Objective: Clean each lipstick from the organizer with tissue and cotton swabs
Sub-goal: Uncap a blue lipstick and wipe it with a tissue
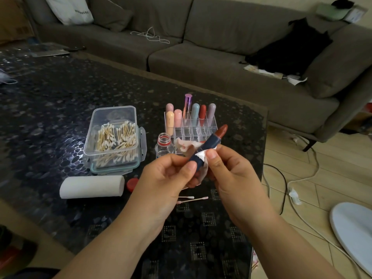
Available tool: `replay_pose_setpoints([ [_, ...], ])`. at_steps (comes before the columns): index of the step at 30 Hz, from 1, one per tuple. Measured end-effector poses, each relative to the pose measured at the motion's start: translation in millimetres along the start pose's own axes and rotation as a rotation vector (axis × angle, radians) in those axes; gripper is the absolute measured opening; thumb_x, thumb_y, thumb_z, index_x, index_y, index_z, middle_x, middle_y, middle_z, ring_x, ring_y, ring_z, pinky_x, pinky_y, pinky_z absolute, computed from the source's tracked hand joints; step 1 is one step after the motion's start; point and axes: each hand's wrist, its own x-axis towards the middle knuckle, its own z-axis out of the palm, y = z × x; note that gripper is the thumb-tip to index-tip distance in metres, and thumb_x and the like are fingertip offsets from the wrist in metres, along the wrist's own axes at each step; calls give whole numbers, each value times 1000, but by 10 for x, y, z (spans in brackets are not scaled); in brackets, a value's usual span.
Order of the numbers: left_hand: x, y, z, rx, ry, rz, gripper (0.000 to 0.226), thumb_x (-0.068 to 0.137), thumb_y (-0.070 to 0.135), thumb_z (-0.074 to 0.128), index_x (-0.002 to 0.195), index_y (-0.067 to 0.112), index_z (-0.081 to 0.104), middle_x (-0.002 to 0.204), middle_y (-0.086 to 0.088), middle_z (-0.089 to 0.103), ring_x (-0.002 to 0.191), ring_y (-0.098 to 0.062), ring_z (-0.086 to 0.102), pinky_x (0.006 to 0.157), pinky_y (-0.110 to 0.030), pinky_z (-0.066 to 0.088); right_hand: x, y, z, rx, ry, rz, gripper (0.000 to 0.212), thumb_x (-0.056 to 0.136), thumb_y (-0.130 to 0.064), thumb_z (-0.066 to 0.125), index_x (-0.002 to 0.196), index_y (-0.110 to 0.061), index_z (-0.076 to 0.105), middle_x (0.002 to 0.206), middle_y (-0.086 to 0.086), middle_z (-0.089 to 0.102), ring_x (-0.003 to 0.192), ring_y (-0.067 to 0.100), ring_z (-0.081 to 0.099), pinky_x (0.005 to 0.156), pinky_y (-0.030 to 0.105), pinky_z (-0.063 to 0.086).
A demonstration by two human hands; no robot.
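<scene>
A dark blue lipstick (210, 143) with its brown-red bullet extended is held tilted up to the right, above the table. My left hand (167, 178) grips its lower end. My right hand (227, 170) pinches a stained white tissue (187, 147) against the tube's middle. Behind them stands a clear acrylic organizer (209, 123) with several capped lipsticks (178, 117) upright in its back slots. A clear box of cotton swabs (114, 137) sits open to the left. A tissue roll (91, 186) lies in front of the box.
A small clear open bottle (164, 144) stands by the organizer, and a red cap (131, 183) lies near the roll. Two used swabs (192, 199) lie on the dark patterned table (50, 109). A grey sofa (221, 57) runs behind; cables (298, 184) trail on the floor at right.
</scene>
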Motion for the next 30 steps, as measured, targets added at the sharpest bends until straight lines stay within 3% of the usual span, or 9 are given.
replay_pose_setpoints([
  [4, -15, 26, 23, 74, 18, 112, 16, 72, -3, 70, 79, 7, 60, 68, 5, 71, 62, 1, 65, 57, -9, 47, -14, -6, 22, 26, -15, 17, 30, 84, -38, 48, 97, -20, 69, 99, 2, 72, 98, 18, 66, 93, 37, 51],
  [7, 2, 10, -10, 35, -14, 21, 17, 70, 18, 70, 83, 11, 64, 77, 1, 73, 73, -7, 69, 68, -20, 53, 1, -15, -2, 39, -16, 23, 28, 85, -37, 48, 95, -20, 69, 96, 3, 72, 94, 19, 67, 90, 38, 53],
  [10, 23, 14, -48, -26, -127, -127, 34, 75, 37, 56, 91, 9, 68, 82, -9, 73, 76, -20, 69, 75, -32, 55, 17, -12, -36, 66, -30, 39, 26, 85, -36, 48, 92, -24, 70, 95, 2, 73, 94, 20, 67, 90, 39, 52],
  [16, 12, 2, -19, 70, -17, 23, 3, 73, 17, 68, 76, 17, 68, 71, -1, 72, 67, -8, 68, 63, -17, 52, 7, 11, 13, 52, 8, 34, 27, 86, -34, 49, 96, -17, 69, 94, 4, 73, 91, 20, 68, 88, 37, 54],
  [19, 18, -13, -29, 182, 23, 122, 14, 75, 1, 72, 77, 11, 63, 70, 0, 72, 63, -4, 66, 58, -12, 48, -6, 21, 60, 33, 35, 55, 21, 94, -25, 49, 95, -18, 69, 95, 3, 73, 94, 20, 68, 90, 37, 53],
  [23, 25, -102, -61, 422, 90, 246, 21, 72, 6, 77, 75, 19, 60, 71, 3, 70, 62, -4, 65, 58, -15, 49, -22, 56, 114, 1, 90, 79, 21, 96, -24, 49, 94, -19, 69, 90, 1, 73, 90, 18, 68, 82, 28, 54],
  [25, 27, -138, -70, 483, 114, 275, 23, 71, 9, 78, 74, 23, 59, 70, 3, 69, 62, -6, 64, 59, -17, 49, -23, 70, 143, 8, 110, 86, 21, 96, -24, 49, 93, -19, 70, 90, 4, 73, 91, 22, 67, 85, 34, 54],
  [28, 32, -121, -78, 403, 82, 224, 22, 70, 10, 78, 75, 22, 61, 73, 1, 70, 65, -7, 66, 60, -17, 50, -1, 47, 138, 6, 105, 80, 22, 96, -25, 49, 93, -18, 69, 92, 8, 72, 93, 29, 66, 89, 45, 53],
  [30, 32, -64, -83, 267, 16, 121, 15, 73, 18, 74, 83, 20, 64, 77, 1, 72, 71, -7, 68, 65, -17, 51, 16, 5, 102, 4, 62, 71, 23, 97, -24, 48, 95, -15, 69, 92, 9, 72, 93, 29, 66, 87, 43, 54],
])
